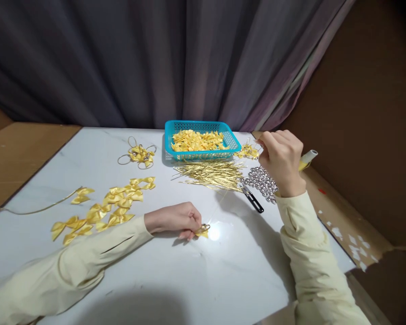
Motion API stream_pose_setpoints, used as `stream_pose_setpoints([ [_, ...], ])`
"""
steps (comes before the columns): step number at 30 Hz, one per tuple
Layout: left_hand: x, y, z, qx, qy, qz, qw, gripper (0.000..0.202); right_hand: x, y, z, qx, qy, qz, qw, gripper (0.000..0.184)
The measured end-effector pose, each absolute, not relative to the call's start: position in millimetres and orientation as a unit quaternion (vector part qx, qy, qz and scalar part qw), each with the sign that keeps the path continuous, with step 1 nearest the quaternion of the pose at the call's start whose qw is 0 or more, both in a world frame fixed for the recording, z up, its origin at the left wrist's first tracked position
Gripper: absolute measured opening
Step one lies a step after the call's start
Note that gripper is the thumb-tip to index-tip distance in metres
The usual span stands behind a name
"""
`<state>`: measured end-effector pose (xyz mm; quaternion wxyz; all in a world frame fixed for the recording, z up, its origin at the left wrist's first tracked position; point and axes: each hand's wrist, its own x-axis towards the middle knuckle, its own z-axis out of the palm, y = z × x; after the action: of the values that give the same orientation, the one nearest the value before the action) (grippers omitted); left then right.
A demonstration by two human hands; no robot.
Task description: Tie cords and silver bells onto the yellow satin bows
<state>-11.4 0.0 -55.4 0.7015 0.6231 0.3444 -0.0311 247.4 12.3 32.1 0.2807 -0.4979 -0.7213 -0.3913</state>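
Left hand [176, 219] on white marble bench [223, 271], grip pinching small yellow satin bow with bell [203, 230]. Right hand [280, 158] raised, grip closed on thin gold cord [223, 198] running down to the bow.

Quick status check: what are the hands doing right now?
Left hand pinching a yellow bow on the table. Right hand raised, gripping a white-tipped tool. Black snips lying between.

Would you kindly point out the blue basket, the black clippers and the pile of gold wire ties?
blue basket [237, 145]: head view, on its right rim.
black clippers [253, 201]: head view, middle of the handle.
gold wire ties [211, 175]: head view, centre of the pile.
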Motion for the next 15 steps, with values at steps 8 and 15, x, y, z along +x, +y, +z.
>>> stream_pose_setpoints([
  [8,-11.5,4.6,-47.5,0.601,0.339,-0.026,0.723,0.02,253.1,14.4,34.4,-0.569,-0.723,-0.223,0.323,0.015],
  [15,-11.2,4.1,-47.7,0.602,0.334,-0.02,0.725,0.018,250.4,16.5,38.3,-0.466,-0.612,0.421,0.48,0.026],
])
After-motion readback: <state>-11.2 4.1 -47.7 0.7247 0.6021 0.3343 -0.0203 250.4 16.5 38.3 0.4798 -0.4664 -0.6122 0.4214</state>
